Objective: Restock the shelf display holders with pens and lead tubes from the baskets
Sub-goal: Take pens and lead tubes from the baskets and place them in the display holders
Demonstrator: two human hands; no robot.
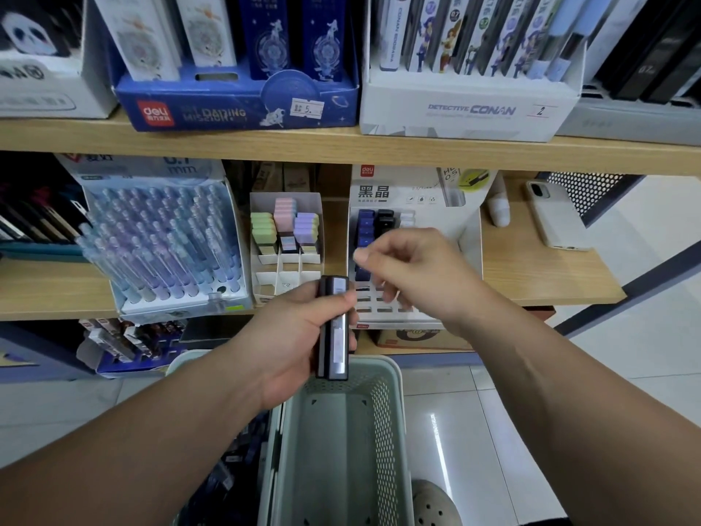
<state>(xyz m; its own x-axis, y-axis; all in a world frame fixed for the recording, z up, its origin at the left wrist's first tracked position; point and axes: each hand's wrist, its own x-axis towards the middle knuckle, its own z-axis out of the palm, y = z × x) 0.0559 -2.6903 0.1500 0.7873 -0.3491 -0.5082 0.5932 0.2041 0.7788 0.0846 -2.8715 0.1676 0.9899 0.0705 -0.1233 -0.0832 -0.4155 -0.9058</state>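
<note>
Black lead tubes (333, 328), a small stack of them, stand upright in the left hand (288, 336). That arm comes up from the lower left, forearm stretched forward and wrist turned a little inward. The fingers wrap the stack from behind and the thumb presses across its front, so the tubes stick out above the thumb and below the palm. Directly under those fingers sits a pale green basket (383, 404).

The right hand (409, 267) reaches in from the lower right, forearm slanting up past the shelf edge (531, 298), back of the hand uppermost. Its thumb tip lies against the forefinger. The other fingers (390, 292) hang curled downward and blurred, and I cannot tell whether they pinch anything.

Just behind those fingertips stands a white lead holder (421, 206). Blue and black tubes (365, 227) fill the slots beyond the thumb, and further rows of slots lie below the fingertips. Left of the thumb is a box of pastel blocks (286, 222), and farther left a rack of clear pens (163, 237). Well off to the right of the wrist, a phone (555, 218) lies on the wood.
</note>
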